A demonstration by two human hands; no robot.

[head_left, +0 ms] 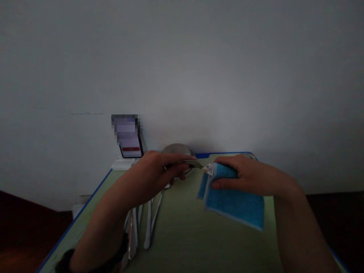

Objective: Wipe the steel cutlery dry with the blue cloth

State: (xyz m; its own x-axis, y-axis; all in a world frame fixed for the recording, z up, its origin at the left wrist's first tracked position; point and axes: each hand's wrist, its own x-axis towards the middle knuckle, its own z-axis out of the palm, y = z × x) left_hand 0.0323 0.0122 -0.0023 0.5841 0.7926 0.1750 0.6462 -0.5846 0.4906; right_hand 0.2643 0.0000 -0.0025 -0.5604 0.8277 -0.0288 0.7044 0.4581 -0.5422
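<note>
My left hand (163, 170) pinches the broad end of a metal spoon (195, 163) between thumb and fingers. From there the spoon's neck runs right into a folded blue cloth (234, 206) with a pale edge and a small white label. My right hand (236, 170) is closed on that cloth, its thumb in front, and the cloth's lower part hangs free. The rest of the spoon's handle is hidden in the cloth. Both hands are raised over the green table.
Behind my left hand stands a round metal bowl (178, 148), partly hidden. Several pieces of cutlery (148, 227) lie beside my left forearm. A lit phone (131, 142) leans upright on a white stand (122, 164). The green table (182, 235) has a blue edge and meets a grey wall (199, 76).
</note>
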